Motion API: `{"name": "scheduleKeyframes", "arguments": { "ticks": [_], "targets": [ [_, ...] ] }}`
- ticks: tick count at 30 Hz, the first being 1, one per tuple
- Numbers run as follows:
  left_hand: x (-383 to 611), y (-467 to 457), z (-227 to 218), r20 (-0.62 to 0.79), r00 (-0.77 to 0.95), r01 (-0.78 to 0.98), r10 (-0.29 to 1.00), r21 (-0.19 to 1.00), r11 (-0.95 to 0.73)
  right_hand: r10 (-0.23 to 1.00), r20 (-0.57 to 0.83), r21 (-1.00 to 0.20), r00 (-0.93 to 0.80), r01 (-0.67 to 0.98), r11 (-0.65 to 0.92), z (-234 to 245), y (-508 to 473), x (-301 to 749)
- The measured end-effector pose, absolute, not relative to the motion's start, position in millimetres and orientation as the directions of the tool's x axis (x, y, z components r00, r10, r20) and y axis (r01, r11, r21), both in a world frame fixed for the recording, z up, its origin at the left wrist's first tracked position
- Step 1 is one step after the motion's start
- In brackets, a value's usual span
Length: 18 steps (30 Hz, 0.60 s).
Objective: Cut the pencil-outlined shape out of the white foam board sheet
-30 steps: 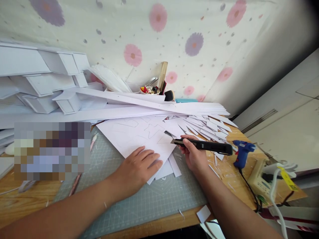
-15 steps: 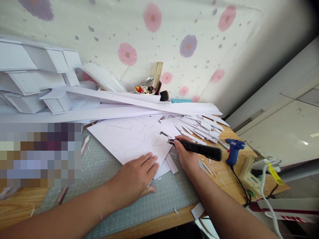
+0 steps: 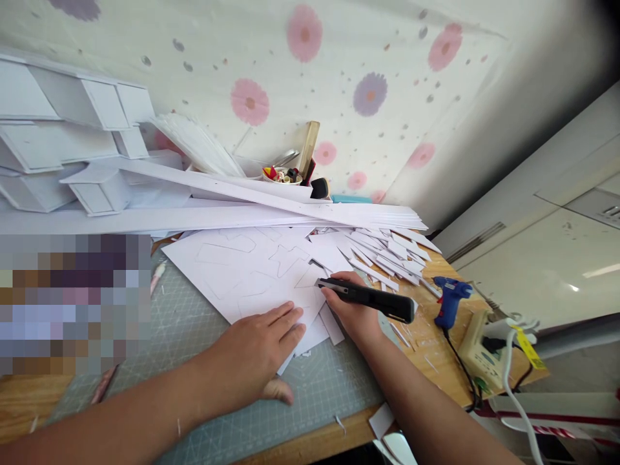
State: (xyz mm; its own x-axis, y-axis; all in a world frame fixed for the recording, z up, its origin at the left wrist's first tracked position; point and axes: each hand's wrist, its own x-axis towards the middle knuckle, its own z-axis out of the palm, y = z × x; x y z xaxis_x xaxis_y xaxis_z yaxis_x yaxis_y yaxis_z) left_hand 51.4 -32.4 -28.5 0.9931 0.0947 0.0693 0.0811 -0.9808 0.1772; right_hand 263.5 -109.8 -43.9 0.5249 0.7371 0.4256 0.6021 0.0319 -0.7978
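A white board (image 3: 227,265) with pencilled outlines lies on a grey-green cutting mat (image 3: 194,323). My left hand (image 3: 266,349) rests flat on the board's near edge, its fingers stretched and the thumb out over the mat. Wrapped in my right hand (image 3: 356,310) is a black utility knife (image 3: 372,300). Its tip meets the board at a drawn line on the right side, near a small cut-out notch. A narrow white strip (image 3: 332,324) sticks out from beneath the board between my hands.
Cut white scraps (image 3: 387,252) are heaped at the right. A blue glue gun (image 3: 451,300) lies beside a power strip (image 3: 484,349) with cables. Long white strips (image 3: 271,218) run along the back, with folded white boxes (image 3: 104,187) stacked left. A pen (image 3: 157,278) lies on the mat.
The knife tip has moved down and slightly left along the board, with my right hand following. My left hand stays pressed on the board; the whole view has shifted slightly.
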Motion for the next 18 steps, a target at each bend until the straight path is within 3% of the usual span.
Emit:
{"name": "scheduleKeyframes", "arguments": {
  "ticks": [10,18],
  "targets": [
    [46,-32,-23,0.01,0.994,0.106,0.111,0.204,-0.973,0.736,0.524,-0.633,0.428,0.774,0.001,-41,-118,257],
    [44,-31,-14,-0.01,0.996,0.093,0.093,0.227,-0.969,0.737,0.533,-0.626,0.416,0.779,0.013,-46,-117,259]
  ]
}}
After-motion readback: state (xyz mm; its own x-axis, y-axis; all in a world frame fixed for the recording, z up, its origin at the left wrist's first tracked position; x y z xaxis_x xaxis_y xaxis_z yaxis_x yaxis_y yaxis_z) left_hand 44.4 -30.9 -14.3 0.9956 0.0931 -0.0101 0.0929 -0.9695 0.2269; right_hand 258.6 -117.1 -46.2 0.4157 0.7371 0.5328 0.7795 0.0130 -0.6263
